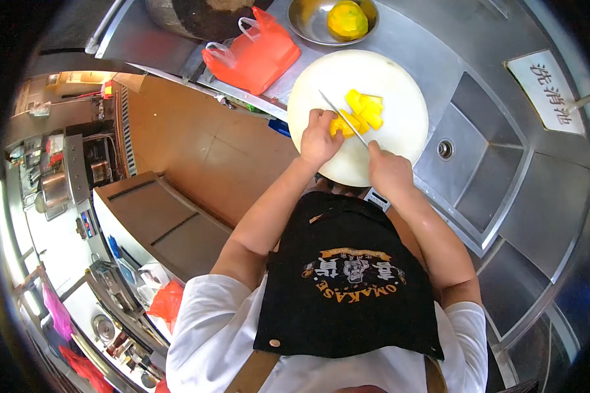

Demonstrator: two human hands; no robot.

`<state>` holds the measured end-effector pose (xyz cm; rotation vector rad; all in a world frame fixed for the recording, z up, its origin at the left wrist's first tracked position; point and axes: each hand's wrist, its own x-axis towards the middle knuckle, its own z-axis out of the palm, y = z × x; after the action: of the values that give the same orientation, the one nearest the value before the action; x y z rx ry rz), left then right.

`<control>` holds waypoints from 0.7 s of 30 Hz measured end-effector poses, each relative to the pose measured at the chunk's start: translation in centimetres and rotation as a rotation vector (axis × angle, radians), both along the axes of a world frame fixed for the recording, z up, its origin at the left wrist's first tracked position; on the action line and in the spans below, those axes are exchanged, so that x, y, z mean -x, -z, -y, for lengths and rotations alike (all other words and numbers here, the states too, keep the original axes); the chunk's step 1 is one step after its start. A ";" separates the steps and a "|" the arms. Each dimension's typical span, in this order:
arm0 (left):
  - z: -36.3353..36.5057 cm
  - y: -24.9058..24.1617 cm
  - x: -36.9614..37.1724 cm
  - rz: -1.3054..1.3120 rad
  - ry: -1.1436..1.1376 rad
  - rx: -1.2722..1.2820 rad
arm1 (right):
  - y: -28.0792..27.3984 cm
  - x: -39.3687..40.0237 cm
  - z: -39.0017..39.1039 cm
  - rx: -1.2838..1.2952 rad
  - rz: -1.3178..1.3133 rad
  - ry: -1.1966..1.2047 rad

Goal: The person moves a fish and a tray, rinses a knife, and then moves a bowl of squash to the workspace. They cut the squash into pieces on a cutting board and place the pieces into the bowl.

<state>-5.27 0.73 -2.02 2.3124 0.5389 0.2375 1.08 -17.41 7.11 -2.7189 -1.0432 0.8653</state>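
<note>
Now left hand pinching yellow chunks on white board; right hand clenched around knife.

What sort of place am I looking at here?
Probably a restaurant kitchen: there's a metal sink beside a round white cutting board with cut yellow pieces, and a black apron printed "OMAKASE".
</note>
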 end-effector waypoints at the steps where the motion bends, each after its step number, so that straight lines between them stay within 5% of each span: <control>1: 0.0 -0.1 -0.1 -0.019 0.012 0.003 | 0.1 0.1 -0.2 0.029 -0.019 0.004; 11: 0.3 1.3 0.8 0.059 -0.062 0.075 | 5.0 -2.9 -5.8 -0.028 -0.051 0.076; 21: -0.7 0.2 1.3 0.013 -0.005 0.071 | 0.9 1.0 -2.9 0.010 -0.100 0.071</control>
<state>-6.55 1.44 -2.27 2.2392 0.5379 0.2319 0.11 -14.52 6.16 -2.6718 -0.9196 0.9852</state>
